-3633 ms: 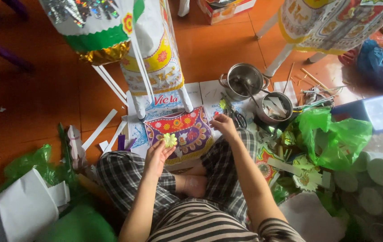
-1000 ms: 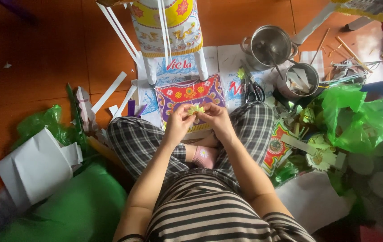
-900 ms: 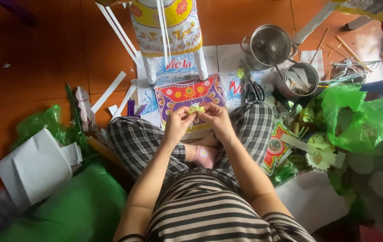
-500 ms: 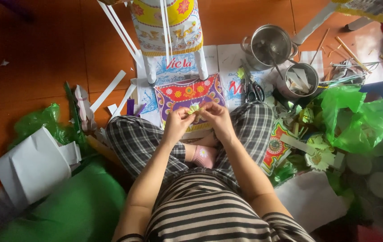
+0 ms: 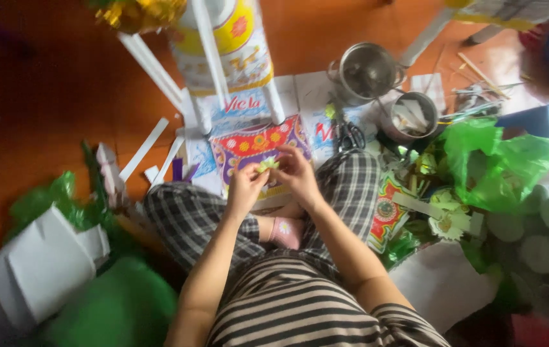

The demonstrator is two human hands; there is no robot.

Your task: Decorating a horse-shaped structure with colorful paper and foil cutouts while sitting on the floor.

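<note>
I sit cross-legged on an orange tiled floor in checked trousers and a striped top. My left hand (image 5: pixel 247 187) and my right hand (image 5: pixel 295 172) meet over my lap, both pinching a small yellow-green paper flower (image 5: pixel 266 165). Under the hands lies a bright patterned paper sheet (image 5: pixel 252 142) in red, purple and yellow. Just beyond it stands a tall paper-covered lantern frame (image 5: pixel 226 45) on white legs.
Two metal pots (image 5: pixel 367 67) stand at the back right, scissors (image 5: pixel 350 136) beside them. A green plastic bag (image 5: pixel 496 160) and paper flowers (image 5: pixel 449 222) lie to my right. White folded card (image 5: pixel 43 263) and green sheets (image 5: pixel 114 308) lie to my left, with white strips (image 5: pixel 142 149) near them.
3.6 s ago my right hand reached out to the floor near the scissors; it has come back, and both hands now work the flower together. The view has shifted slightly.
</note>
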